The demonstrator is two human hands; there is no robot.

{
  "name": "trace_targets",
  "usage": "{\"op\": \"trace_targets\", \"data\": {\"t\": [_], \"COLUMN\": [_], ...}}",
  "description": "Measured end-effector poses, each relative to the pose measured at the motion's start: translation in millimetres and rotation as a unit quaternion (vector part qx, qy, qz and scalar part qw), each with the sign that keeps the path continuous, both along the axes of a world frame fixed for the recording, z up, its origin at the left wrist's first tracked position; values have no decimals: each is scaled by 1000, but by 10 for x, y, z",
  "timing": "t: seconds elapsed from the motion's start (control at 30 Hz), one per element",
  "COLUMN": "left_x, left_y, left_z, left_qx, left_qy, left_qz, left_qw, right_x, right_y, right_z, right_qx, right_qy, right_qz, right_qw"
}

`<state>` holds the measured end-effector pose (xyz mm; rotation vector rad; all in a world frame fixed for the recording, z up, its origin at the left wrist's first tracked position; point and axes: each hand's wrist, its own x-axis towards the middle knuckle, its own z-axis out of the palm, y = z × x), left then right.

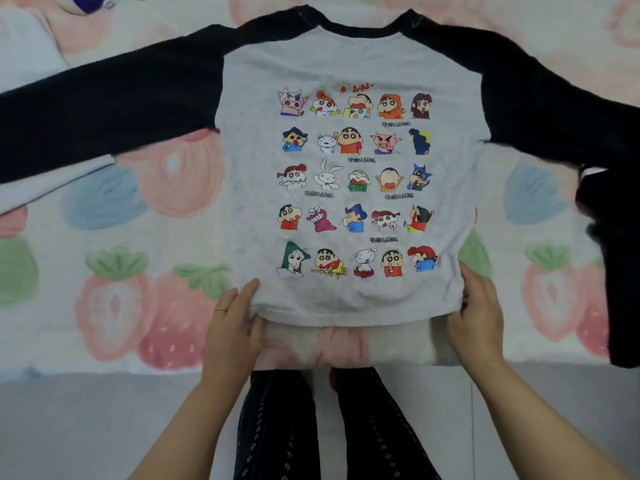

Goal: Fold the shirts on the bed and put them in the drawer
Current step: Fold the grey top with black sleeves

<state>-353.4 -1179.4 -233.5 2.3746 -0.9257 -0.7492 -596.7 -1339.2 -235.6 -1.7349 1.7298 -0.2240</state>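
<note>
Grey cartoon-print shirt with black sleeves (349, 188) flat on strawberry-print bed (114, 306); my left hand (233, 318), right hand (479, 311) pinch hem corners. Smoothing step; next, fold sleeves in.

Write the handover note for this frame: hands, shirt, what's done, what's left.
Shirt lies flat on the bed, print up, both sleeves spread out.
Left hand pinches its near left hem corner; right hand pinches the near right one.
Done: shirt spread out. Left: all folds, then the drawer, which is not in view.
</note>
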Motion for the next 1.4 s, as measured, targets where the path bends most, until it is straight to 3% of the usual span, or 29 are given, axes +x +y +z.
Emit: {"op": "trace_targets", "data": {"t": [0.3,0.4,0.47,0.57,0.73,0.83,0.97,1.1,1.23,1.4], "left_x": [224,283,233,202,608,590,243,319,658,666], "left_y": [-71,-25,-44,-27,175,198,85,160,386,382], "left_z": [84,88,85,86,301,231,56,-20,121,224], "left_qx": [-17,-1,6,-7,40,77,50,64,89,183], "left_qy": [-24,16,68,75,-73,-58,60,40,-45,20], "left_qz": [185,263,281,254,147,157,137,137,53,-67], "left_qw": [982,965,957,964,986,983,988,988,994,981], "right_x": [-349,-452,-460,-541,-818,-799,-742,-735,-913,-910], "right_y": [-321,-388,-379,-386,-499,-381,-191,-204,-215,-141], "right_z": [57,-3,-37,-5,321,320,123,107,203,227], "right_qx": [-57,4,41,22,-73,-14,48,46,34,134], "right_qy": [1,-48,-60,-19,63,97,102,110,167,198], "right_qz": [-229,-291,-277,-233,-155,-70,-53,-41,34,143], "right_qw": [972,956,958,972,983,993,992,992,985,961]}}
